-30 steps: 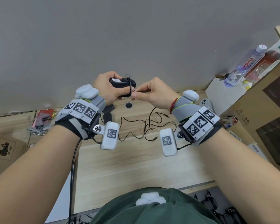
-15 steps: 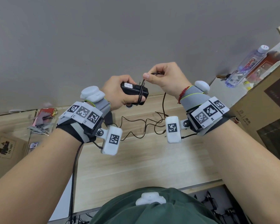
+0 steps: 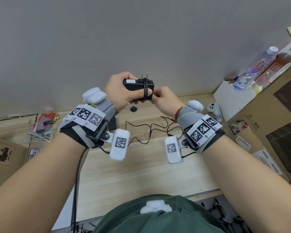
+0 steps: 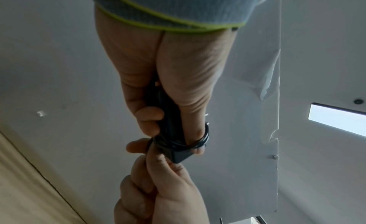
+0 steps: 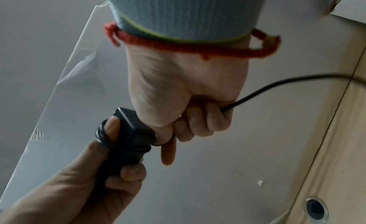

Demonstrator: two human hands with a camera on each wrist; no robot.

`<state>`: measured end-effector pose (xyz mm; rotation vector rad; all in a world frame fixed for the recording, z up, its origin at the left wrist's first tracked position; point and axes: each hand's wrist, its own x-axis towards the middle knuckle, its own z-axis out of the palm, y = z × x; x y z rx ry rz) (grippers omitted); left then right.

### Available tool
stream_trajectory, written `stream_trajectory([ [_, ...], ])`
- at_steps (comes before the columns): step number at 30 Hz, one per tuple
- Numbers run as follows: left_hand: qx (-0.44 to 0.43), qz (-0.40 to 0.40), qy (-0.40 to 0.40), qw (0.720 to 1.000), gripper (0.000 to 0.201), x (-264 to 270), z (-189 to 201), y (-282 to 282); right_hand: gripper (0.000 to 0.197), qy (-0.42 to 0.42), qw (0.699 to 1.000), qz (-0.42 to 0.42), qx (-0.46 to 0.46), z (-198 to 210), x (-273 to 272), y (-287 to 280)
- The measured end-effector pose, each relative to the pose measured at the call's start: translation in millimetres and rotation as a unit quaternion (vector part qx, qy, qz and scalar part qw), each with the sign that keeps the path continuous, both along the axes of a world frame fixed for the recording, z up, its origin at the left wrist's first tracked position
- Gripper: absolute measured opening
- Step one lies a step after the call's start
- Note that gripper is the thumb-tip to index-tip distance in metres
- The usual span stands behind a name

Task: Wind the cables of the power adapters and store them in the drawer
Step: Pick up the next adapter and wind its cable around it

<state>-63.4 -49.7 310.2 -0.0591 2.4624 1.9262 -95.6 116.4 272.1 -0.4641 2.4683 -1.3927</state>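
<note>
My left hand [image 3: 124, 91] grips a black power adapter [image 3: 134, 84] held up in front of the grey wall, its two prongs pointing up. Several turns of its thin black cable [image 3: 145, 89] run round the adapter's right end and over my left thumb [image 5: 112, 125]. My right hand [image 3: 163, 100] sits just right of and below the adapter, fingers curled round the cable [image 5: 257, 91]. The loose rest of the cable [image 3: 149, 130] lies in loops on the wooden desk [image 3: 141, 174]. A second black adapter [image 3: 112, 123] lies on the desk, partly hidden behind my left wrist.
A round cable hole [image 3: 133, 109] is in the desk at the back. A white box [image 3: 230, 101] with a water bottle [image 3: 255, 68] and a white controller [image 3: 214, 110] stand at the right, beside large cardboard boxes [image 3: 275, 125]. Clutter [image 3: 44, 125] lies at the left.
My right hand has come down from above the adapter to its lower right side, carrying the cable round it. The left hand has turned the adapter back with its prongs upward.
</note>
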Motion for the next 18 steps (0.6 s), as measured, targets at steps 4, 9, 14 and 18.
stream_trajectory([
  [4, 0.007, 0.056, 0.003, 0.998, 0.035, -6.4, -3.6, -6.5, 0.03, -0.004, 0.997, 0.069, 0.02, 7.4, 16.8, -2.8],
  [9, -0.032, 0.08, -0.007, 0.996, 0.039, -10.4, -11.4, -18.5, 0.027, -0.002, 0.995, 0.095, 0.028, 19.4, 20.2, -4.7],
  [14, -0.097, 0.068, -0.051, 0.992, 0.043, -4.8, -17.0, -25.0, 0.021, 0.021, 0.996, 0.086, 0.015, 23.6, 13.1, -7.3],
  [18, -0.13, 0.032, -0.051, 0.99, 0.043, 1.8, -16.8, -23.6, 0.019, 0.045, 0.997, 0.057, -0.01, 27.1, 4.0, -5.7],
])
